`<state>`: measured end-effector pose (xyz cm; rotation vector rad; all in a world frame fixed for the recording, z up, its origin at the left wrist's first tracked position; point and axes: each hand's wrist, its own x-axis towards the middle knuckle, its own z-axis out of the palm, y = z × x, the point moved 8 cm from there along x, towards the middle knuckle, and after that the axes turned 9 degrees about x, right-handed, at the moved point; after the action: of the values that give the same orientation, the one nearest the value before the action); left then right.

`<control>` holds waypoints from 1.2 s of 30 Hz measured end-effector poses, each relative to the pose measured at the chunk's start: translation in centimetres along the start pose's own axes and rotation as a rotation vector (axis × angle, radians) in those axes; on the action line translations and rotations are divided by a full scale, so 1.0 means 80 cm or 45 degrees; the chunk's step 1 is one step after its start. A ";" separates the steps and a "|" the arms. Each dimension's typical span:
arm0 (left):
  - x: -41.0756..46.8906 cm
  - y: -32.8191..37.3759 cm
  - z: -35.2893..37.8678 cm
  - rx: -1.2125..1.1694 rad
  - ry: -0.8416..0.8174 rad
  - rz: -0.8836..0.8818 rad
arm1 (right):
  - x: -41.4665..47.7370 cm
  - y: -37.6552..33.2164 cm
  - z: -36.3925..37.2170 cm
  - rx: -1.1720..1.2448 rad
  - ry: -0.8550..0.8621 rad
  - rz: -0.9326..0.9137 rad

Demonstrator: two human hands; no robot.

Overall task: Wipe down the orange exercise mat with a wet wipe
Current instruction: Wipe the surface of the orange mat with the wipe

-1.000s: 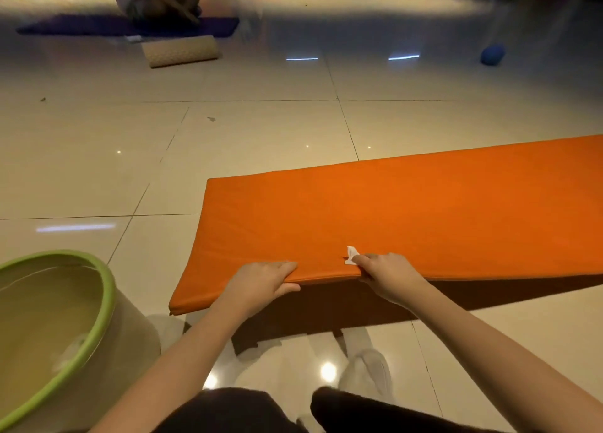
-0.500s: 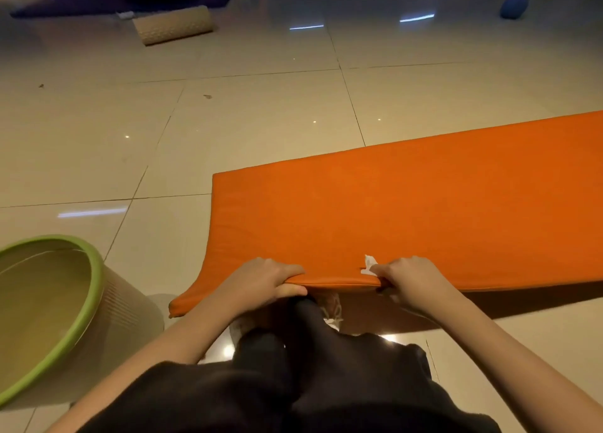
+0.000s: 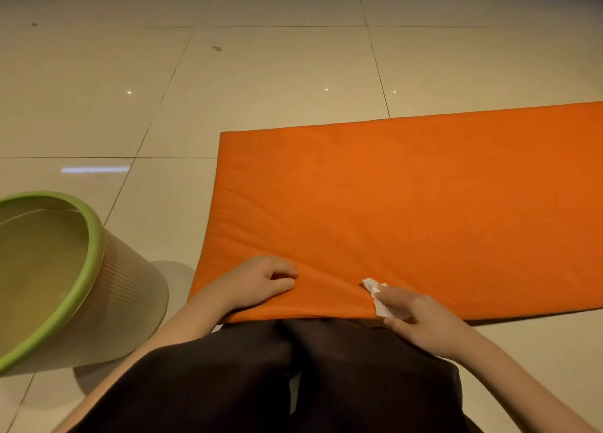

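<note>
The orange exercise mat lies flat on the tiled floor and runs off to the right. Its near edge rests over my knees in dark trousers. My left hand rests on the mat's near left part with its fingers curled, and the fabric creases around it. My right hand holds a small white wet wipe at the mat's near edge; the wipe touches the orange surface and pokes out beyond my fingers.
A beige plastic bin with a green rim stands on the floor at my left, close to the mat's left end. Glossy beige floor tiles stretch beyond the mat.
I have lowered the mat's lifted near edge onto my knees. Both hands have moved from gripping that edge onto its top surface. The view has tilted downward.
</note>
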<state>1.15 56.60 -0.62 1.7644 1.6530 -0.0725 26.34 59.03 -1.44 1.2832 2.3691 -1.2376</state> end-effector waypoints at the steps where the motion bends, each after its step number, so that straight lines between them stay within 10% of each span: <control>1: -0.001 -0.011 0.001 0.098 0.024 -0.015 | 0.003 -0.006 0.009 0.133 -0.009 -0.063; 21: -0.007 -0.107 0.014 0.161 0.130 -0.352 | 0.146 -0.081 0.041 0.109 0.037 -0.184; 36: -0.020 -0.133 0.009 -0.093 0.259 -0.343 | 0.149 -0.143 0.087 0.230 -0.323 -0.384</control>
<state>-8.33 54.18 -5.11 1.5271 2.0076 0.0457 8.86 57.99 -5.16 0.7674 2.3659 -1.6241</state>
